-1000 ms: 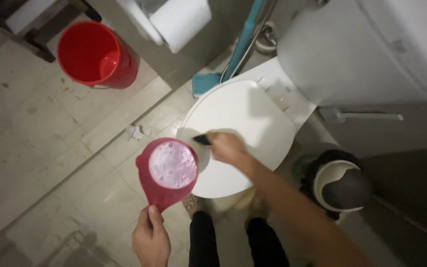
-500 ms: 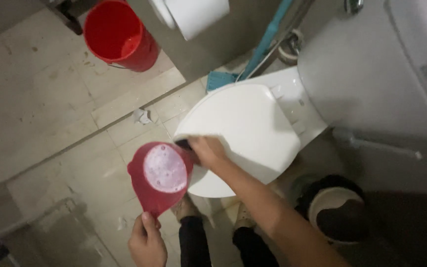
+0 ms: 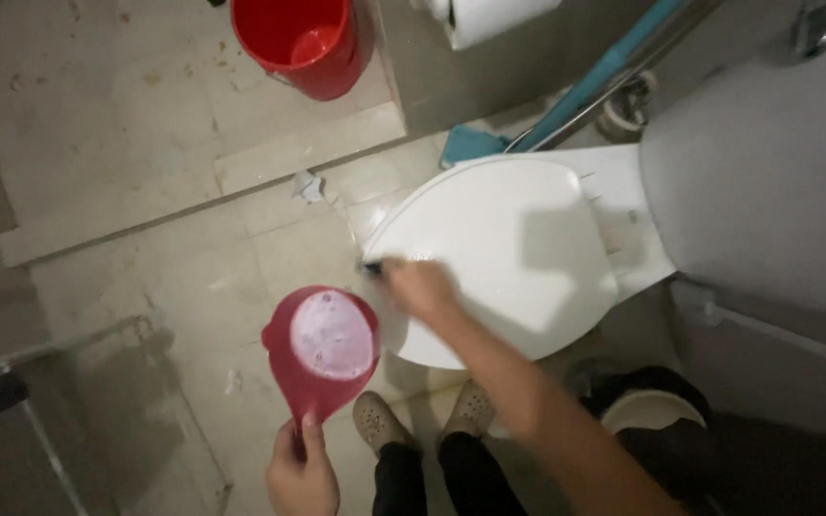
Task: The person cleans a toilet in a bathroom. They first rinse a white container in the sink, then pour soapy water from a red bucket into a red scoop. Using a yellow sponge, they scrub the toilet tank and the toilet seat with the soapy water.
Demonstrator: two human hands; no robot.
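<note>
Head view, looking straight down: the left hand (image 3: 300, 475) is wrapped around the handle of a red dipper (image 3: 322, 349) filled with pale, foamy liquid, held just beside the front rim of the closed white toilet lid (image 3: 509, 248). The right hand (image 3: 421, 287) is blurred, its fingers closed on a small dark thing (image 3: 371, 269) pressed against the lid's left edge; what that thing is cannot be told. A red bucket (image 3: 303, 38) stands on the tiled floor well beyond the lid. Behind the lid leans a blue-handled tool (image 3: 585, 81). Two shoes (image 3: 423, 420) stand just in front of the lid.
</note>
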